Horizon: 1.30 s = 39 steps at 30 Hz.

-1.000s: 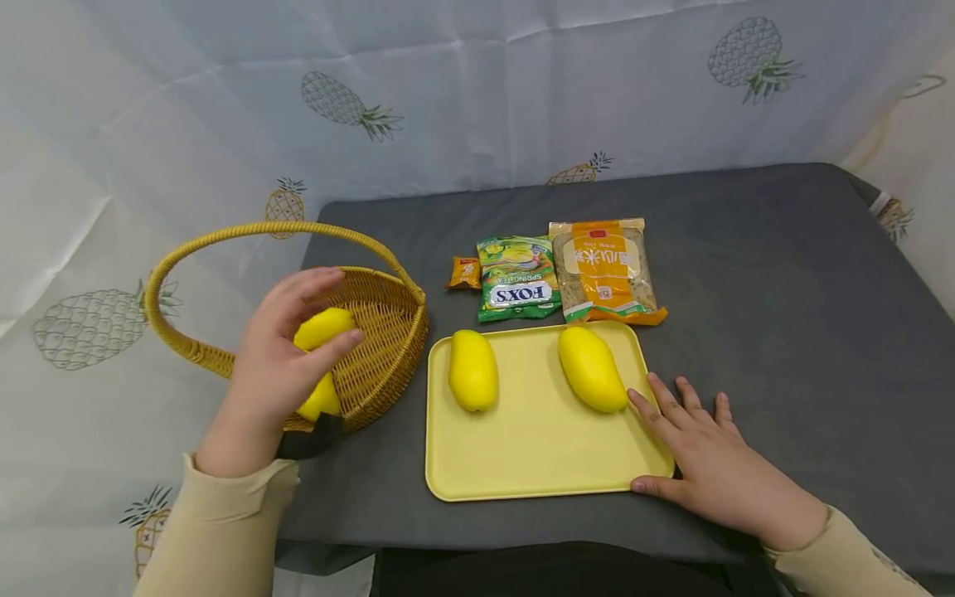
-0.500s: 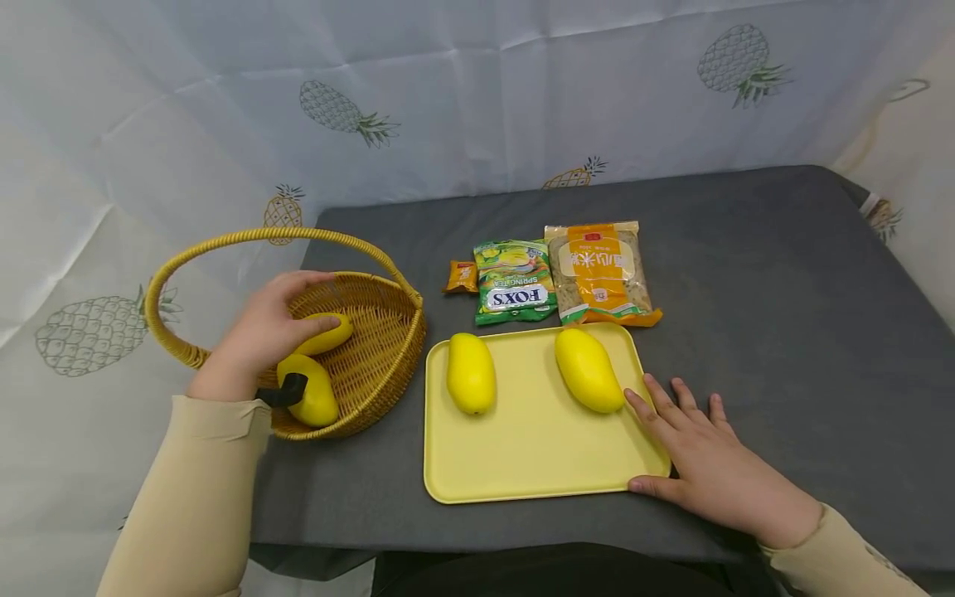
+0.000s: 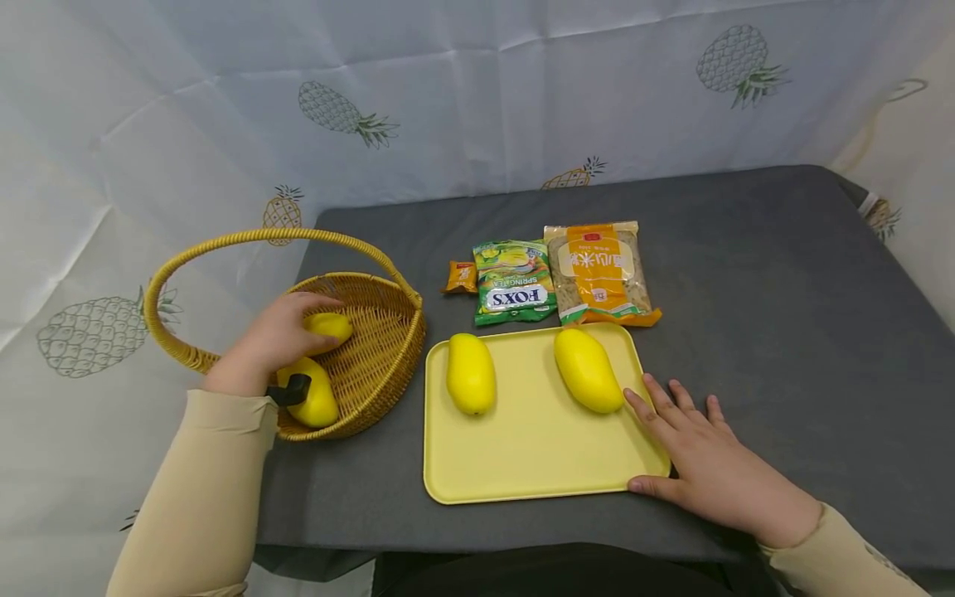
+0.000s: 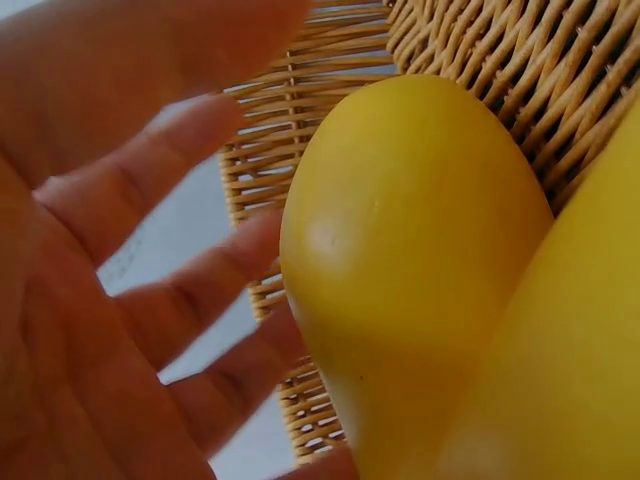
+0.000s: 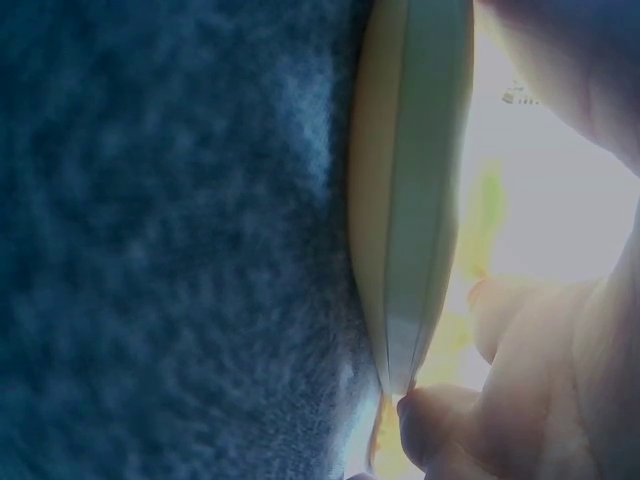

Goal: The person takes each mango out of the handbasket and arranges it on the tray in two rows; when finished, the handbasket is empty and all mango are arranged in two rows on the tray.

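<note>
Over the wicker basket (image 3: 384, 352) my left hand (image 3: 272, 336) reaches in around a yellow mango (image 3: 334, 326), thumb on its near side and fingers beyond it. In the left wrist view the fingers (image 4: 185, 305) stretch beside this mango (image 4: 410, 230), tips at its side and palm apart from it. A second mango (image 3: 317, 398) lies nearer in the basket, partly behind the wrist camera. My right hand (image 3: 697, 452) rests with spread fingers at the right edge of the yellow tray (image 3: 537, 464). Two more mangoes lie on the tray, one left (image 3: 472, 375) and one right (image 3: 588, 371).
Behind the tray lie a small orange packet (image 3: 461, 277), a green Fox's candy bag (image 3: 515, 282) and a larger orange-and-clear food bag (image 3: 600, 274). The basket's tall handle (image 3: 283, 235) arches over the left hand's side. A pineapple-print curtain (image 3: 477, 108) hangs behind the grey table (image 3: 746, 274).
My left hand has moved down into the basket, from hovering over the mangoes to around the far one. The basket's near mango shows more. The right hand stays at the tray edge.
</note>
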Tool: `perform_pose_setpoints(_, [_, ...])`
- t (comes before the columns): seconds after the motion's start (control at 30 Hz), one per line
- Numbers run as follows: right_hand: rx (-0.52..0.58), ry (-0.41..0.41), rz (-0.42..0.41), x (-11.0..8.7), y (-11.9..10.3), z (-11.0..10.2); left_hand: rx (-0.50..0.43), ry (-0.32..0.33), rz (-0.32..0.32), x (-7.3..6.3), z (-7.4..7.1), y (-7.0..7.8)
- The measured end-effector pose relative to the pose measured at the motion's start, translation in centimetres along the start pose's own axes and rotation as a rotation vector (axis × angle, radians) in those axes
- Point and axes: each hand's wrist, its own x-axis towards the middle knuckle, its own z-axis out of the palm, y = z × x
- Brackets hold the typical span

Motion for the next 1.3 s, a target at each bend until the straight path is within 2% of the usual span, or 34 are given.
perform_pose_setpoints(0.23, [0.011,0.001,-0.002,0.0,0.1,0.0,0.049,-0.042,-0.043,0.7,0.3,-0.3])
perform_pose_setpoints(0.37, [0.005,0.002,-0.002,0.0,0.1,0.0,0.082,-0.050,-0.035,1.0,0.5,-0.3])
perform_pose_setpoints(0.83, [0.008,0.012,-0.005,-0.1,0.0,0.0,0.120,-0.027,-0.022,1.5,1.0,-0.4])
perform_pose_setpoints(0.97, [0.016,0.013,-0.006,-0.1,0.0,0.0,0.094,0.009,0.012,1.2,0.9,0.0])
perform_pose_setpoints(1.17, [0.016,0.012,-0.006,-0.1,0.0,0.0,0.079,0.112,0.078,0.7,0.7,0.9])
perform_pose_setpoints(1.3, [0.015,0.011,-0.004,-0.1,0.0,0.0,0.067,0.171,0.086,0.2,0.6,1.7])
